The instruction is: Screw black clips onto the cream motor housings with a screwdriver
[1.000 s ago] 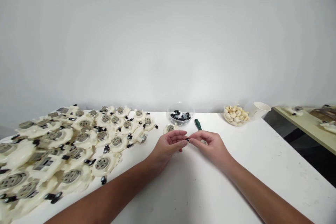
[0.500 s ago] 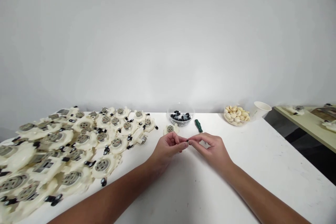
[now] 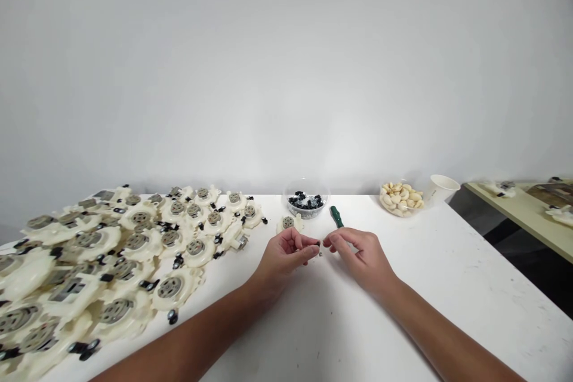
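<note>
In the lower centre of the frame, the left hand pinches a small black part between thumb and finger. Just right of it is the right hand; whether its fingertips hold anything, I cannot tell. Above are a bowl and a green handle; housings fill the lower left.

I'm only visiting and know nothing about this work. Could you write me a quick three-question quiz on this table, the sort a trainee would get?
1. True or false: from left to right, the green handle lies between the bowl of black parts and the pale rounded pieces.
2. Which hand pinches the small dark piece?
3. Fill in: in the picture, the white cup is to the ___ of those rounded pieces.

Key: 1. True. 2. The left hand. 3. Right.
</note>
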{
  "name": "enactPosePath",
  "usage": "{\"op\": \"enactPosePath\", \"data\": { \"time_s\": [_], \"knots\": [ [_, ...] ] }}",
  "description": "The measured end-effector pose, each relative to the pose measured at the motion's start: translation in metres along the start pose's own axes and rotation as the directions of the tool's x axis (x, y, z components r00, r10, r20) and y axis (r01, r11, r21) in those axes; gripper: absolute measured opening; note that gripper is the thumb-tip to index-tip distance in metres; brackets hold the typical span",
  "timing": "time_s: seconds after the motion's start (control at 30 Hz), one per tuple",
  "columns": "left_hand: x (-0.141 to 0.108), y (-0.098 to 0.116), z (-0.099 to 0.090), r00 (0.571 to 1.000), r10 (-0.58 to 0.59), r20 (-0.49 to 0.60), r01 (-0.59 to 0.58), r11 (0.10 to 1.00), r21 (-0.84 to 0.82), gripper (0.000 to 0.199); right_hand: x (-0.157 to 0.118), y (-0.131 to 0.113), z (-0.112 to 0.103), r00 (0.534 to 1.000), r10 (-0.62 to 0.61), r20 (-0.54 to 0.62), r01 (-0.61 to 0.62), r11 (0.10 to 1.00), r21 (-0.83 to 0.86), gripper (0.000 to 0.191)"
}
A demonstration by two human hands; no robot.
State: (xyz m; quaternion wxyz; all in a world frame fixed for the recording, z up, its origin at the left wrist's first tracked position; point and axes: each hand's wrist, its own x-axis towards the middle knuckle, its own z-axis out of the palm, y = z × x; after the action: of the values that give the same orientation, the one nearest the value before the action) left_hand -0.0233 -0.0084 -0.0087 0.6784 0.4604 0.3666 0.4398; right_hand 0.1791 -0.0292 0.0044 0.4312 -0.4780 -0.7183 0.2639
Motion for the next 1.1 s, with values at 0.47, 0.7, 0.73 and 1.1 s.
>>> {"op": "enactPosePath", "data": {
  "time_s": [0.47,0.7,0.73,1.1],
  "knots": [
    [-0.002,-0.012,-0.001,0.991,0.099,0.084,-0.125,0.908,0.4,0.023,0.006,0.005,-0.023,0.876,0.206,0.435,-0.132,0.972,-0.194,0.044],
    [0.0,-0.012,0.0,0.991,0.102,0.081,-0.124,0.927,0.354,0.022,-0.011,-0.015,-0.02,0.777,0.282,0.563,-0.075,0.929,-0.362,0.037],
    [0.0,-0.012,0.001,0.99,0.11,0.09,-0.133,0.937,0.322,0.021,-0.012,-0.017,-0.019,0.78,0.267,0.565,-0.059,0.931,-0.359,0.033],
    [0.005,-0.01,-0.004,0.996,0.045,0.073,-0.06,0.976,0.211,0.032,0.006,0.005,-0.021,0.912,0.189,0.364,-0.163,0.981,-0.103,0.012]
  ]
}}
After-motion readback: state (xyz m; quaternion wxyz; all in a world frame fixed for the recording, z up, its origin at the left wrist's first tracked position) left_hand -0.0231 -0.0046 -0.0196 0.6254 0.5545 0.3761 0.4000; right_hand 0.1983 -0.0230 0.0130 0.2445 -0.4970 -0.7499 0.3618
